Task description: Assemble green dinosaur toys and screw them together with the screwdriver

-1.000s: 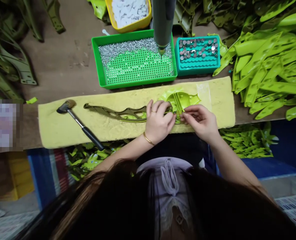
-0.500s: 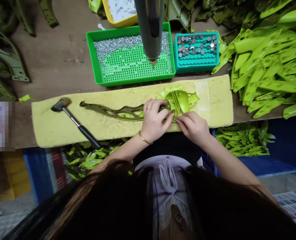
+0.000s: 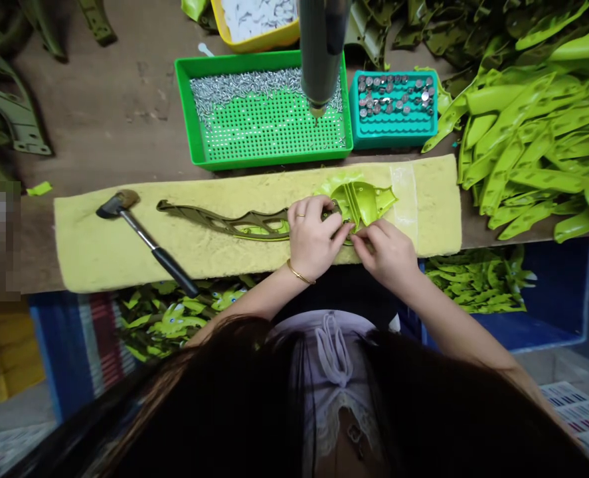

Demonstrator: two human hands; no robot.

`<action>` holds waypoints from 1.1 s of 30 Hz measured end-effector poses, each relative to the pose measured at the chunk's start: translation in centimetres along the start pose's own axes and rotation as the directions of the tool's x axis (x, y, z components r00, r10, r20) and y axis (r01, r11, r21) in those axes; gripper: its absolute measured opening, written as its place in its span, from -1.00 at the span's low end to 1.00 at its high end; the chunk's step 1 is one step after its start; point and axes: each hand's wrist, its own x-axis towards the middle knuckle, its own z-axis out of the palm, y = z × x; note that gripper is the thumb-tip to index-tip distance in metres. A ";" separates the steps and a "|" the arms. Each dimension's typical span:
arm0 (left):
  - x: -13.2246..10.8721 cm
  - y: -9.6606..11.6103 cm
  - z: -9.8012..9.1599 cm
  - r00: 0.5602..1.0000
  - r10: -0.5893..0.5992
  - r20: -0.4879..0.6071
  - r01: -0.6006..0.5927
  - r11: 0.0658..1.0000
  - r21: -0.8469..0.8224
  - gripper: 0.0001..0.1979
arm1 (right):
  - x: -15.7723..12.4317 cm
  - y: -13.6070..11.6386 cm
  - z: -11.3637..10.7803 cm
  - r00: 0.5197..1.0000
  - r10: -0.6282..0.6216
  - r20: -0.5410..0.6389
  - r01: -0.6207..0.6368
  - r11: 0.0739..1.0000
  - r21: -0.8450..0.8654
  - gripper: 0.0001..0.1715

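Note:
A long, curved olive plastic part [image 3: 214, 219] lies on the yellow cloth pad, joined to or resting against a ribbed lime-green plastic shell [image 3: 368, 199]. My left hand [image 3: 317, 239] bends over the place where the two meet, fingers closed on the olive part, with thumb and index finger pressed near the shell's lower edge. From the right, my right hand [image 3: 388, 255] holds thumb and fingertips pinched together at that same edge. Whatever the right fingertips grip is too small and covered to make out.
A hammer [image 3: 145, 239] lies left on the pad [image 3: 95, 259]. Behind stand a green screw basket [image 3: 269, 159] and a teal tray [image 3: 396, 139] of small metal cells. A power screwdriver [image 3: 324, 60] hangs above the basket. Lime-green parts [image 3: 528, 139] pile up at right.
The view has shifted slightly, and the hanging screwdriver appears farther right over the basket. Both hands stay at the same spot on the plastic parts, fingertips barely moved.

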 end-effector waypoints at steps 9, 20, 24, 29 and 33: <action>0.0 -0.2 0.2 1.000 -0.004 0.026 0.005 0.999 -0.038 -0.71 | -0.3 1.4 0.0 0.982 -0.190 -0.024 0.191 0.981 0.034 -0.83; 0.5 -0.6 -0.4 0.997 0.028 0.065 -0.028 1.000 -0.013 -0.71 | 1.5 0.5 -0.8 0.967 -0.229 0.108 0.241 0.963 -0.117 -0.76; 1.4 -1.5 -0.2 0.997 0.049 0.063 -0.049 0.999 0.002 -0.71 | 2.1 0.5 0.2 0.979 -0.193 0.071 0.197 0.978 -0.060 -0.78; 1.9 -1.8 -0.9 0.993 0.099 0.061 -0.099 0.995 -0.016 -0.72 | 2.5 0.4 0.6 0.978 -0.209 0.011 0.209 0.978 -0.017 -0.88; 1.9 -1.9 -3.8 0.964 0.208 0.166 -0.200 0.978 -0.064 -0.82 | 2.4 0.2 0.7 0.987 -0.157 -0.042 0.161 0.981 0.105 -0.94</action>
